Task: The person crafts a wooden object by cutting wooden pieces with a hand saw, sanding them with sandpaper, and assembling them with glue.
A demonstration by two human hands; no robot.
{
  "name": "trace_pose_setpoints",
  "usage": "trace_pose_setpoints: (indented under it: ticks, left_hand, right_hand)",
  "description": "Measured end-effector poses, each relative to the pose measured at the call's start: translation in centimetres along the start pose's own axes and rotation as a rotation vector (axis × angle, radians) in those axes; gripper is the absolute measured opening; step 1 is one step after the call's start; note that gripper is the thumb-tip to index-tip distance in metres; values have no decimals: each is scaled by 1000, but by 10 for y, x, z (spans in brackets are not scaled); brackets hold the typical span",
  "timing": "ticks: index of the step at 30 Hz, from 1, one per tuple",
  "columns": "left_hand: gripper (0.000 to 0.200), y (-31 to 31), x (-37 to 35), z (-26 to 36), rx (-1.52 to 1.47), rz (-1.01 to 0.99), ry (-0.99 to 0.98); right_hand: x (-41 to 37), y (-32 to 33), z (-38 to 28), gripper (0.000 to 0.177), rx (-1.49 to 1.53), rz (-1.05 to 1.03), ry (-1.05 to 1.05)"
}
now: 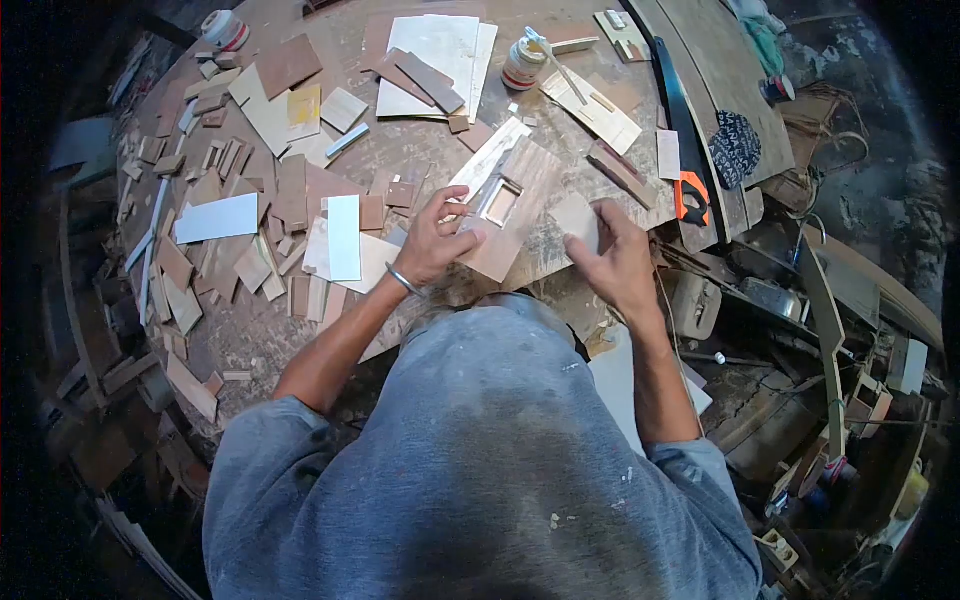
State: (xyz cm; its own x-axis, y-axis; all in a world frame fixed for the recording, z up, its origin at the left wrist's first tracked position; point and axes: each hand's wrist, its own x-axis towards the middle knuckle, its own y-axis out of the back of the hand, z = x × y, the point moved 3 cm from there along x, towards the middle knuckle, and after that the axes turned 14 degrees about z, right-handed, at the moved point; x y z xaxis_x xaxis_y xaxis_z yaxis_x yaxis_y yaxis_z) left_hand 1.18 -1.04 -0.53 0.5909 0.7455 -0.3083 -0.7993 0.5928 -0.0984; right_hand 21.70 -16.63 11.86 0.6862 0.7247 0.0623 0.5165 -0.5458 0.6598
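Note:
My left hand [437,240] is closed on the left edge of a brown wooden board [530,190], thumb on its face. A small rectangular wooden frame [500,200] lies on that board, close to my fingertips. To the right, my right hand [618,257] holds a small pale flat piece [577,220] between thumb and fingers, its fingers partly hidden behind the hand. The piece is apart from the board. A pale strip of wood [490,160] lies beside the board's upper left edge.
Many wood offcuts [290,195] and white rectangles [344,238] cover the left of the worktable [270,345]. A glue jar [523,65] with a brush stands at the back. An orange-handled saw [691,198] lies right, near a patterned cloth [735,150].

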Motion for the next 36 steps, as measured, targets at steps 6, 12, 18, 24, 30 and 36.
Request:
trace_pose_setpoints:
  ticks: [6,12,18,24,30,36]
  left_hand:
    - [81,-18,-17,15,256,273,-300]
    - [85,-26,-31,45,609,451,-616]
    - [86,-31,-37,52,682,517,-656]
    - [86,-37,-38,54,727,524,-640]
    - [87,-43,-38,57,751,522,-598]
    - [88,-45,-37,56,755,501,-567]
  right_hand:
    - [-16,-14,-21,30,-100,59,178]
    - [-16,-31,-38,19,-199,99,328]
    - [-14,-48,-35,18,-284,132,455]
    - [-16,-57,-29,19,-405,159,504]
    - [-21,-59,-32,23,-482,190,474]
    - [-21,-58,-29,24,-509,180,467]
